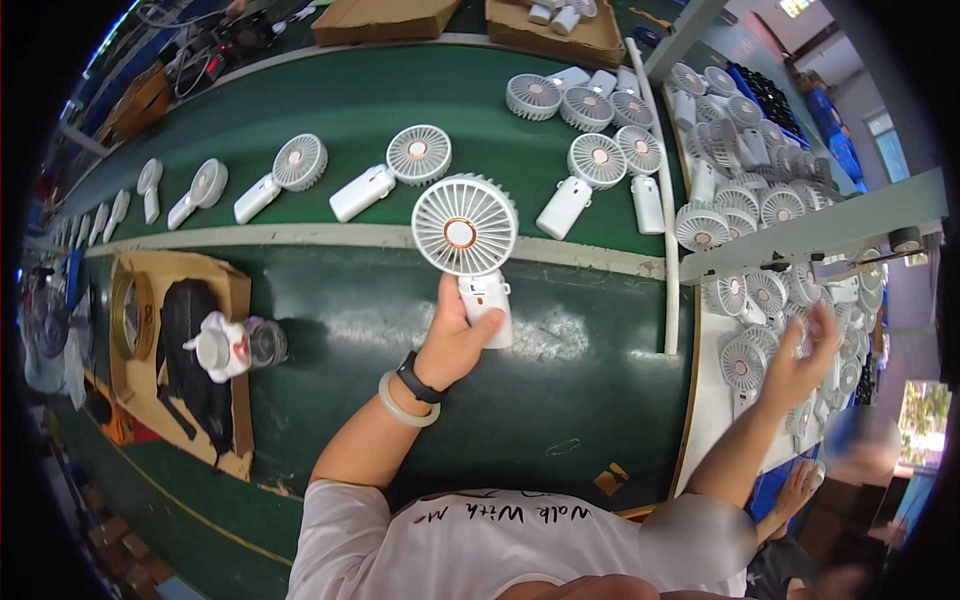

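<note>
My left hand (452, 342) is closed around the handle of a white handheld fan (488, 300), holding it upright above the green bench. The fan's round grille has a copper-coloured ring at its centre, and a small orange mark shows on the handle. On the right, my right hand (798, 362) reaches over a white tabletop crowded with similar fans. Its fingers look spread and slightly blurred, with nothing plainly held. A fan (742, 362) lies close to that hand.
More fans (418, 155) lie in a row along the green belt (350, 110), with a cluster (585, 108) at its right end. A white pipe (662, 200) separates belt and tabletop. On the left, a cardboard tray (240, 400) holds a black bag (190, 350), beside a clear bottle (265, 343).
</note>
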Demonstrator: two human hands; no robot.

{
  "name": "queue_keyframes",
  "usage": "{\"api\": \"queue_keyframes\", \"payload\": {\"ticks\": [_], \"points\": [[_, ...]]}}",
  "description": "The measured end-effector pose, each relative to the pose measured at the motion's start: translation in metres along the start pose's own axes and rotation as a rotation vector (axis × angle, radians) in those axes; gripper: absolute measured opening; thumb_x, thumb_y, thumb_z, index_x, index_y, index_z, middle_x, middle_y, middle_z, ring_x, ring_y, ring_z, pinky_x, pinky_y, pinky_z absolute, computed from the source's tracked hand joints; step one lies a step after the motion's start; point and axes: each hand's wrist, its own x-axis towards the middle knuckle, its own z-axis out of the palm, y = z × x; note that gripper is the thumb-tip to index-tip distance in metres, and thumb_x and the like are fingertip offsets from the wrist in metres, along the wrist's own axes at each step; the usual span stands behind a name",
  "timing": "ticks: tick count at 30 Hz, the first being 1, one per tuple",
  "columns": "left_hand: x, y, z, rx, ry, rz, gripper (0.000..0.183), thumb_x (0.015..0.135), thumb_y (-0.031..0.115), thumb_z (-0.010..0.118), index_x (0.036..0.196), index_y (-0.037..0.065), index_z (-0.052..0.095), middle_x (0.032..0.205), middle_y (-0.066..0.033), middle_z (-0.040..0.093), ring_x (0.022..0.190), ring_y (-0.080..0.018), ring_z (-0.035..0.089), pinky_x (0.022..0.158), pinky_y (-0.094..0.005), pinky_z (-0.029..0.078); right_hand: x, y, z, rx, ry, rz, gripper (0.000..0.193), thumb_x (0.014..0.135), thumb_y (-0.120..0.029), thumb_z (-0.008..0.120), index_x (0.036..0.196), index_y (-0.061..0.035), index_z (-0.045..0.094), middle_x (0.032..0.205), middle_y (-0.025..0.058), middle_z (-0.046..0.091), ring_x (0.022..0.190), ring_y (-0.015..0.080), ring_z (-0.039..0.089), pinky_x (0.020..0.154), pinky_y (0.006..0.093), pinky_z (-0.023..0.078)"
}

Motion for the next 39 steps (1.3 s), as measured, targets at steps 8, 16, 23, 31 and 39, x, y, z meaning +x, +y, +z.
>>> {"api": "queue_keyframes", "payload": {"ticks": [8, 16, 23, 31, 39], "points": [[0.014, 0.000, -0.011, -0.306, 0.034, -0.090, 0.044, 0.090, 0.006, 0.048, 0.129, 0.005, 0.029, 0.115, -0.0130, 0.052, 0.102, -0.0214, 0.056, 0.089, -0.0359, 0.047, -0.077, -0.094, 0.148, 0.502, -0.712, 0.086, 0.051, 0.082, -0.007, 0.060, 0.130, -0.0073, 0.040, 0.128, 0.0197, 0.035, 0.087, 0.0245, 0.058, 0.070, 0.0322, 0.051], [0.012, -0.004, -0.019, -0.347, 0.055, -0.014, 0.047, 0.090, 0.008, 0.051, 0.131, 0.006, 0.029, 0.118, -0.0120, 0.051, 0.105, -0.0198, 0.055, 0.090, -0.0367, 0.047, -0.075, -0.135, 0.220, -0.148, -0.626, -0.030, 0.047, 0.076, -0.033, 0.066, 0.114, -0.0084, 0.052, 0.122, 0.0223, 0.042, 0.091, 0.0364, 0.058, 0.077, 0.0436, 0.049], [0.013, -0.009, -0.014, -0.330, 0.065, -0.001, 0.046, 0.090, 0.010, 0.051, 0.130, 0.007, 0.030, 0.119, -0.0126, 0.050, 0.103, -0.0212, 0.056, 0.088, -0.0368, 0.048, -0.072, -0.148, 0.217, -0.154, -0.722, -0.069, 0.034, 0.073, -0.032, 0.071, 0.100, -0.0150, 0.061, 0.121, 0.0213, 0.042, 0.095, 0.0371, 0.056, 0.078, 0.0429, 0.049], [0.011, -0.001, -0.020, -0.385, 0.028, -0.086, 0.052, 0.090, 0.007, 0.051, 0.135, 0.008, 0.025, 0.118, -0.0111, 0.051, 0.104, -0.0185, 0.055, 0.089, -0.0344, 0.046, -0.069, -0.122, 0.202, 1.259, -0.650, 0.836, 0.044, 0.084, -0.017, 0.053, 0.123, 0.0022, 0.045, 0.117, 0.0200, 0.050, 0.091, 0.0304, 0.057, 0.078, 0.0366, 0.051], [0.015, -0.001, -0.023, -0.379, 0.171, 0.021, 0.041, 0.092, 0.011, 0.048, 0.128, 0.010, 0.030, 0.113, -0.0113, 0.052, 0.094, -0.0201, 0.058, 0.081, -0.0376, 0.051, -0.087, -0.149, 0.168, 2.533, -1.290, 1.188, 0.067, 0.076, -0.027, 0.050, 0.137, -0.0082, 0.029, 0.111, 0.0186, 0.048, 0.075, 0.0227, 0.044, 0.063, 0.0323, 0.037]]}}
